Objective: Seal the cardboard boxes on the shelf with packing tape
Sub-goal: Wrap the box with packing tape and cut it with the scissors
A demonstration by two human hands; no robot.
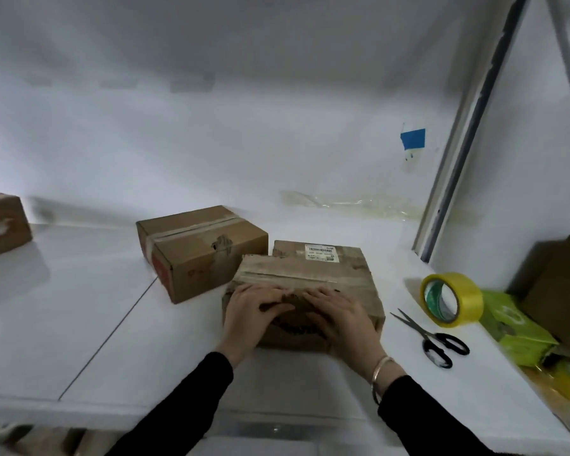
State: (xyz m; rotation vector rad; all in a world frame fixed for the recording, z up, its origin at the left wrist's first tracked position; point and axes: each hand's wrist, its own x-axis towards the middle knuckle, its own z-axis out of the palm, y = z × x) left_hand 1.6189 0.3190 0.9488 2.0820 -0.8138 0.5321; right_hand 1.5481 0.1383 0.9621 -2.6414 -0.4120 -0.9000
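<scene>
At the far left of the white shelf [79, 307] sits a brown carton [0, 222], partly cut off by the edge of view. Toward the middle stands a taped box [201, 248], with a strip running across its closed top and down one end. Just beside it on the right, and nearer the person, is the front box [326, 271], flaps down, with a white label [320, 252] at its back edge. The left hand [250, 311] and the right hand [343, 317] lie side by side on its lid, palms down. Their fingers [273, 291] are stretched out flat and pressed against the cardboard, grasping nothing. A bracelet [380, 365] circles the right wrist. Black-handled scissors [431, 337] lie to the right of the box, and behind them a yellow tape roll [468, 297] stands on edge. Green cartons [514, 330] follow, with another brown box [563, 291] at the far right.
</scene>
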